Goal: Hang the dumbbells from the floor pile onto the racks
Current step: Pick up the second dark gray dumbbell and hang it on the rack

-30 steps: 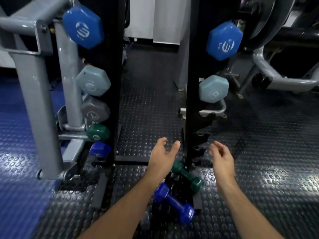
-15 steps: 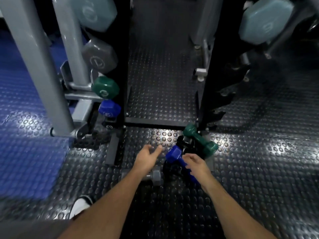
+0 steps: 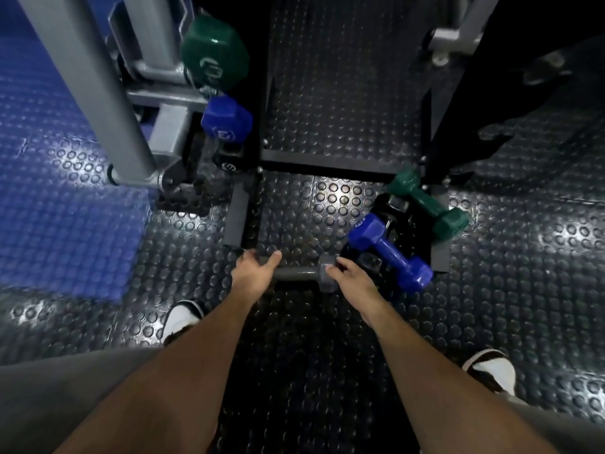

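Grey dumbbell (image 3: 299,273) lies crosswise, left hand (image 3: 253,273) and right hand (image 3: 347,278) loosely touching its ends.

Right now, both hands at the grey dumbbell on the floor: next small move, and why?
Probably close both hands round the grey dumbbell and lift. The left hand covers its left head, the right hand touches its right head, and neither grip looks closed. It lies on the black studded floor.
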`<state>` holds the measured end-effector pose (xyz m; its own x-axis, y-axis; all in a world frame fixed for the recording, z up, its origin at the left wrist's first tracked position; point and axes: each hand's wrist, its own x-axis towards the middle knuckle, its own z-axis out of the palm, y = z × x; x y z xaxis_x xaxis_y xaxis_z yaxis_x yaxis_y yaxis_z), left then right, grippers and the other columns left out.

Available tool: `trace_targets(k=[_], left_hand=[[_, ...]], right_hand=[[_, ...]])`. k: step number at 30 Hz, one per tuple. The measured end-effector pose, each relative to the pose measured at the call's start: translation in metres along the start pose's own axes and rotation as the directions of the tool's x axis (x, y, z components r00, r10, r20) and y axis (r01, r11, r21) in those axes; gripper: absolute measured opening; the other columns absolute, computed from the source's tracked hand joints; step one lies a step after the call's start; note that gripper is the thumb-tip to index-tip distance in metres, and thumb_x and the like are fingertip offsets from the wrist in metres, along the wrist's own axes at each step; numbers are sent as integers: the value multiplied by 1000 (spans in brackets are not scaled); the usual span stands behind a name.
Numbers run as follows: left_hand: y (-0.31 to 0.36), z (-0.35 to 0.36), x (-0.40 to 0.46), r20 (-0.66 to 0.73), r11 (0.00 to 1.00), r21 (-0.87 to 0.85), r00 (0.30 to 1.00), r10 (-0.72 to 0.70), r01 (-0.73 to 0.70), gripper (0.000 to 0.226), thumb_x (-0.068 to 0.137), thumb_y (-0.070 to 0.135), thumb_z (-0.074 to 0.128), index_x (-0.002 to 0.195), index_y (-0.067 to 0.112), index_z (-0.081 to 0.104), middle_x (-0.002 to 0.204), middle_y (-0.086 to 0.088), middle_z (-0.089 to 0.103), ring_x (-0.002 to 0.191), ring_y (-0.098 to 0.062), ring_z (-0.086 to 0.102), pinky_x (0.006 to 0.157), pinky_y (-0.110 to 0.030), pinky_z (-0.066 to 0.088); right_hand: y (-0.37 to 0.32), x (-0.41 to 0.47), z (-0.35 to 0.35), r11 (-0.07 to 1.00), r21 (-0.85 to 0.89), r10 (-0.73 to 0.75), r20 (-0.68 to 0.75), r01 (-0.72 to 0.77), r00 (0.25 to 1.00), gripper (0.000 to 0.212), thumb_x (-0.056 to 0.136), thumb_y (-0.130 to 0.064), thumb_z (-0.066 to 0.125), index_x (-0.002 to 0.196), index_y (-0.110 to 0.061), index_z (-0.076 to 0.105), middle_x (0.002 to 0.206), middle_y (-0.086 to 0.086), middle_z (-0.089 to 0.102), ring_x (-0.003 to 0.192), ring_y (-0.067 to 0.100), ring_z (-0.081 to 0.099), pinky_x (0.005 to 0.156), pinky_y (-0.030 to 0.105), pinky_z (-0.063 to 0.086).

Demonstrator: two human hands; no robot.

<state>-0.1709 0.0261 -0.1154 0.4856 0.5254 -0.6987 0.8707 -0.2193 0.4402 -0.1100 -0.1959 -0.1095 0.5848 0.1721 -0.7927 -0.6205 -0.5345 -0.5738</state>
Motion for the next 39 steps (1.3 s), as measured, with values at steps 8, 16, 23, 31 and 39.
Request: trace_targets(k=[8, 16, 23, 31, 39], left_hand=[[-5, 9, 10, 108, 976, -191, 990, -89, 109, 74, 78, 55, 80, 135, 18, 51, 128, -1, 64, 113, -24, 62, 106, -41, 49], [-9, 24, 25, 51, 983, -105, 988, -143, 148, 65, 80, 42, 83, 129, 10, 57, 120, -4, 64, 103, -22, 62, 95, -37, 54], [-30, 30, 30, 8, 977, -166, 991, -134, 133, 61, 65, 60, 74, 107, 17, 69, 98, -3, 73, 88, -22, 70, 82, -47, 63], [35, 1, -28, -6, 962, -268, 999, 41, -41, 45, 71, 49, 78, 102, 25, 55, 96, 1, 71, 85, -17, 69, 74, -34, 55], [138, -19, -97, 180, 910, -344, 934, 308, -234, 50, 82, 42, 80, 121, 21, 56, 108, 0, 70, 95, -15, 68, 73, -28, 54]], right_hand=[[4, 36, 28, 994, -107, 26, -7, -27, 1000, 92, 91, -52, 71, 165, -32, 19, 158, 3, 46, 140, 28, 49, 117, 46, 39], [20, 67, 37, 971, -238, -10, -128, -21, 992, 76, 81, -44, 82, 145, -17, 51, 129, 6, 63, 116, 25, 64, 104, 43, 52], [21, 54, 39, 963, -267, -84, -167, 37, 982, 35, 92, -33, 74, 117, -11, 62, 105, 3, 68, 88, 17, 67, 70, 25, 49], [-16, -16, -4, 968, -139, -247, -346, 211, 905, 21, 89, -37, 76, 103, -27, 63, 91, -6, 70, 82, 10, 68, 72, 29, 53], [-72, -84, -97, 891, 240, -211, -531, 385, 821, 39, 75, -33, 91, 102, -33, 62, 96, -2, 76, 87, 17, 74, 75, 35, 60]])
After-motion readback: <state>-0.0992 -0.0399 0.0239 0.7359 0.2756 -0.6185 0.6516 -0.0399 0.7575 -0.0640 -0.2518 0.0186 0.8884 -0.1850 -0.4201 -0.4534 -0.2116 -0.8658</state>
